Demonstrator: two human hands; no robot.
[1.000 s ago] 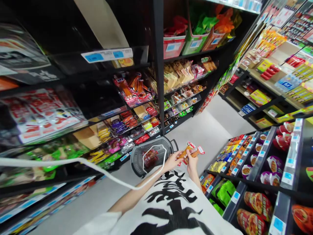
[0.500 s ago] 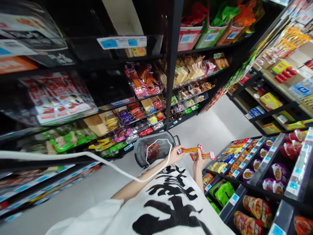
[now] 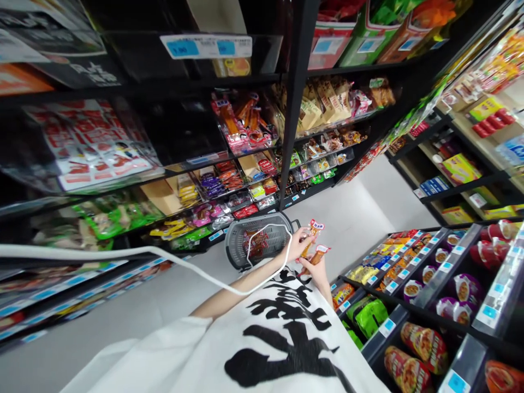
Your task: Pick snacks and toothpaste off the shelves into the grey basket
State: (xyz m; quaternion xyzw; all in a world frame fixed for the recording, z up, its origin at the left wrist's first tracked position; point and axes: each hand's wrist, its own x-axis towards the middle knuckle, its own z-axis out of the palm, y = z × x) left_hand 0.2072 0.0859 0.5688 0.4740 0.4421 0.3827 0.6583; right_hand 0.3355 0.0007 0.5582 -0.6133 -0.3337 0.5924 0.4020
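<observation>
One white cable (image 3: 82,252) hangs nearest to your camera, crossing from the left edge to the middle of the frame. Behind it, at bottom centre, is your white shirt (image 3: 164,355) with black print. Just beyond, slightly right of the centre, your left hand (image 3: 298,243) and right hand (image 3: 316,271) are close together. Half a second ago the upper pack (image 3: 315,229) and the lower pack (image 3: 316,255) lay almost level; now both are tilted, their red-and-white ends raised. I judge that you are still handling them, with neither released. Your left forearm (image 3: 241,286) reaches in from the lower left, and these fingers pinch the upper pack below its end. Your right hand comes from below, its fingers closed on the lower pack. Farther, left of your hands, the grey basket (image 3: 234,249) stands on the floor with similar packs (image 3: 256,243) inside. Behind are the shelves, also bearing packaged snacks (image 3: 241,120) at upper centre.
</observation>
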